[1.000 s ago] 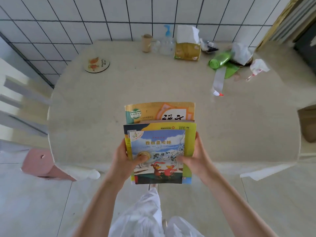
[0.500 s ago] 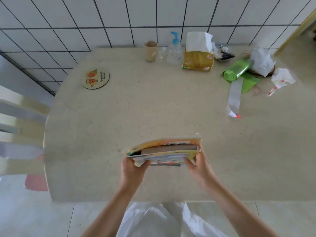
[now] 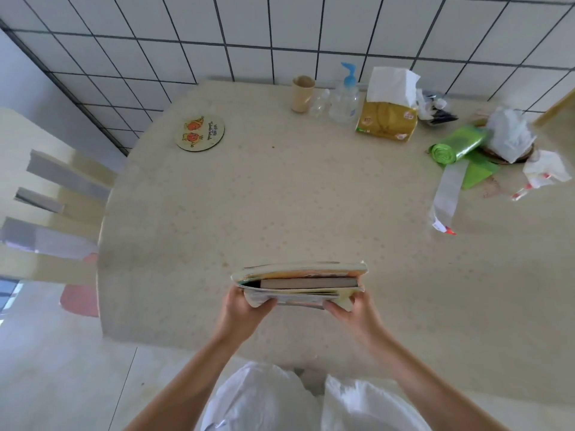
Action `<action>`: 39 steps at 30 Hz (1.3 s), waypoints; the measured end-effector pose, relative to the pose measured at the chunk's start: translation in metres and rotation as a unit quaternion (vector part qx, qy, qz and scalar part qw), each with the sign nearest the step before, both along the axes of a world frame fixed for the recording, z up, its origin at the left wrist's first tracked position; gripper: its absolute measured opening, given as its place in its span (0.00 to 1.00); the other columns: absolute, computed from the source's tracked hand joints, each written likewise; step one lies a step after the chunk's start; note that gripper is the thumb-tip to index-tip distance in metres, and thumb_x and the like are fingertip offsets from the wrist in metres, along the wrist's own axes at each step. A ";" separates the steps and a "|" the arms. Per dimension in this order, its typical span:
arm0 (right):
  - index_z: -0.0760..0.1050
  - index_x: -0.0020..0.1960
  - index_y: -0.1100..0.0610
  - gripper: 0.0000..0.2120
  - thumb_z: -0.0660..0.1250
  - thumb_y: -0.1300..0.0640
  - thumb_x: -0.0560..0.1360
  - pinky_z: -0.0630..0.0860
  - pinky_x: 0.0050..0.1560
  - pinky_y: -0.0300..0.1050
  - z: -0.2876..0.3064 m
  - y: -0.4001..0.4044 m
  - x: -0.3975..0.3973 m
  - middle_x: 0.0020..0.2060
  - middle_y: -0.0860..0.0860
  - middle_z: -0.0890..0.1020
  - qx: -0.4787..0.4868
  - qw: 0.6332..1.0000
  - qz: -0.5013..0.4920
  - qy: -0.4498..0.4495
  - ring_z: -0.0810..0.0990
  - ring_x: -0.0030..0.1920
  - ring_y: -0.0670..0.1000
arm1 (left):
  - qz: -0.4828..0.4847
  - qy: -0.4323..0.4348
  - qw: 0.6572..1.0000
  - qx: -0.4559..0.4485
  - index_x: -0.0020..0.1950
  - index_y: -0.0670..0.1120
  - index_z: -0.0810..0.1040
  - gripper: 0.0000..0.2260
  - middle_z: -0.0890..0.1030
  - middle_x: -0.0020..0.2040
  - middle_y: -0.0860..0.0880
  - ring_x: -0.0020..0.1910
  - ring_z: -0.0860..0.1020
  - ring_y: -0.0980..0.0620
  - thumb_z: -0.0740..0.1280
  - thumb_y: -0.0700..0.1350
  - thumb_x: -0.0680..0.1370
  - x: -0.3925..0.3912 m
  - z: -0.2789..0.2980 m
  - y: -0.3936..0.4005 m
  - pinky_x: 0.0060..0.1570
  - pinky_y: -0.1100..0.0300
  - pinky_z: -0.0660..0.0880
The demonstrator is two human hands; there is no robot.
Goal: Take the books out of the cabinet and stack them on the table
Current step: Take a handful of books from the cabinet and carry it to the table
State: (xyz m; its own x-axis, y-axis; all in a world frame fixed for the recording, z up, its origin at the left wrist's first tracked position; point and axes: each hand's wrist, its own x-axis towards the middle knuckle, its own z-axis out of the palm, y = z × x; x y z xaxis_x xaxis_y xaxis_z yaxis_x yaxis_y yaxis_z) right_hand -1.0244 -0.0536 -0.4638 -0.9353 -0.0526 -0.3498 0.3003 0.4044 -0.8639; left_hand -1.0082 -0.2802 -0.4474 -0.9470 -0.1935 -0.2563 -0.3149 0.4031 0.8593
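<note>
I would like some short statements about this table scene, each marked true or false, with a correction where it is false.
1. Both hands hold the stack of books. True: the left hand grips its left end and the right hand its right end.
2. The round coaster lies on the right part of the table. False: it lies on the far left part.
3. The tissue box stands near the tiled wall. True.
4. The green roll of bags lies beside the coaster. False: it lies on the far right, apart from it.
5. The pump bottle has a red top. False: the top is blue.
</note>
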 end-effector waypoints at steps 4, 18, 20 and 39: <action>0.77 0.59 0.62 0.20 0.76 0.62 0.69 0.67 0.46 0.20 -0.006 0.001 0.001 0.49 0.47 0.81 0.036 0.999 -0.013 -0.005 0.79 0.50 0.41 | 0.001 -0.009 1.000 -0.008 0.46 0.60 0.79 0.17 0.81 0.44 0.71 0.45 0.79 0.70 0.79 0.41 0.67 -0.001 -0.013 -0.010 0.43 0.76 0.72; 0.65 0.64 0.53 0.23 0.72 0.55 0.73 0.78 0.58 0.56 0.020 0.001 -0.085 0.60 0.52 0.78 -0.088 0.987 0.015 -0.137 0.80 0.57 0.51 | 0.030 -0.081 0.990 0.110 0.58 0.51 0.67 0.30 0.83 0.50 0.48 0.47 0.84 0.49 0.79 0.36 0.66 -0.081 0.004 -0.015 0.43 0.50 0.82; 0.63 0.65 0.53 0.27 0.72 0.48 0.72 0.77 0.57 0.61 0.015 -0.001 -0.100 0.61 0.52 0.77 -0.072 0.978 -0.004 -0.197 0.79 0.59 0.54 | 0.062 -0.124 0.981 0.137 0.58 0.51 0.68 0.28 0.84 0.49 0.47 0.44 0.85 0.48 0.80 0.41 0.66 -0.098 0.000 -0.013 0.43 0.49 0.82; 0.64 0.66 0.53 0.22 0.67 0.55 0.76 0.78 0.55 0.53 -0.026 -0.043 -0.145 0.56 0.52 0.77 0.056 0.978 -0.088 -0.179 0.79 0.54 0.53 | 0.088 -0.204 0.973 0.058 0.58 0.47 0.73 0.23 0.83 0.51 0.48 0.43 0.84 0.49 0.78 0.48 0.69 -0.158 -0.048 -0.021 0.42 0.50 0.83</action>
State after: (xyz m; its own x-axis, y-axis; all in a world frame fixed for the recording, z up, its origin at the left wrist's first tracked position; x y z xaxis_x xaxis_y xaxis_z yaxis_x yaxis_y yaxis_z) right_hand -1.1697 -0.0966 -0.4897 -0.7430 0.1548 -0.6511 0.6488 0.4055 -0.6439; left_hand -1.1663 -0.3011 -0.4949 -0.7169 -0.2913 -0.6334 -0.6945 0.2191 0.6853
